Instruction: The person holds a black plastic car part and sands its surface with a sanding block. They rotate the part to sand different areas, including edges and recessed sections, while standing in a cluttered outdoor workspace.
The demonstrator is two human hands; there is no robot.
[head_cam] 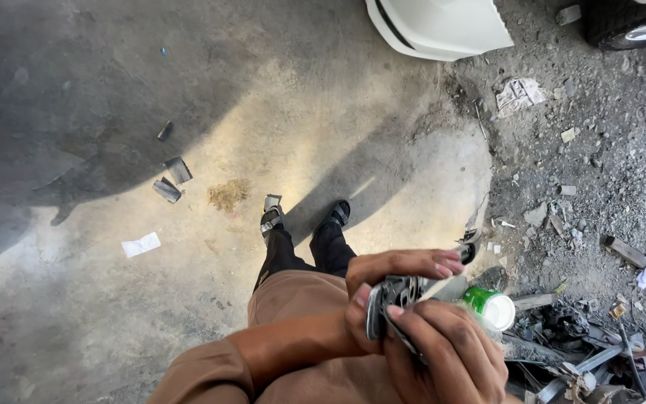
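The metal part, a dark grey piece with a round ribbed middle, sits low and right of centre between the two hands, above the person's brown-clad lap; its long axis runs steeply, from its upper end near the knuckles down towards the person, tilted a little to the right at the bottom. Far left on the concrete floor lie a white paper scrap and two dark flat pieces. Further right, the left hand curls over the part from above, fingers closed around its top. The right hand grips it from below, fingertips pressed on its face. Just beside them lies a green can, among rubble.
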